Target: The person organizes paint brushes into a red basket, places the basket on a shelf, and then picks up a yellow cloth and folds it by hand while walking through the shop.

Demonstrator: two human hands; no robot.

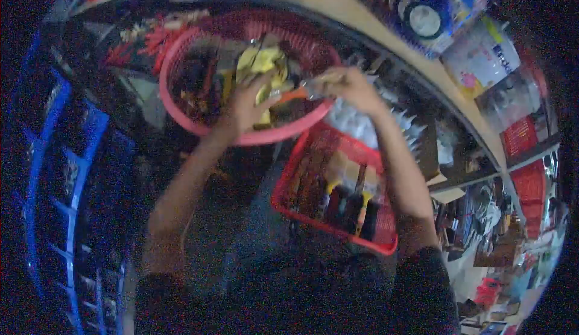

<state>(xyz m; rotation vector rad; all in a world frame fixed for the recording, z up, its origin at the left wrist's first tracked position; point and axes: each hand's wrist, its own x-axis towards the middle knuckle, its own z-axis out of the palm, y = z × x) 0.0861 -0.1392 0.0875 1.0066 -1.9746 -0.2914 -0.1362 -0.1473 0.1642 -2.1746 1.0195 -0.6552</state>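
Both of my hands are over a round pink plastic basket (170, 102). Between them is a small, narrow orange item (292, 95) with a clear or silvery end; blur hides its exact kind. The fingers of my right hand (347, 87) are pinched at its silvery end, above the basket's right rim. On the other side, my left hand (246, 104) has thumb and fingers closed around the item's left end. Just behind my left hand, yellow packages (260, 61) lie among dark mixed items in the basket.
A red rectangular basket (336, 230) with dark- and yellow-handled items stands below my right forearm. Shiny plastic-wrapped goods (356, 121) lie right of the pink basket. Red items (158, 38) are at its left. A curved shelf edge (386, 26) runs behind, and blue racks (73, 181) stand left.
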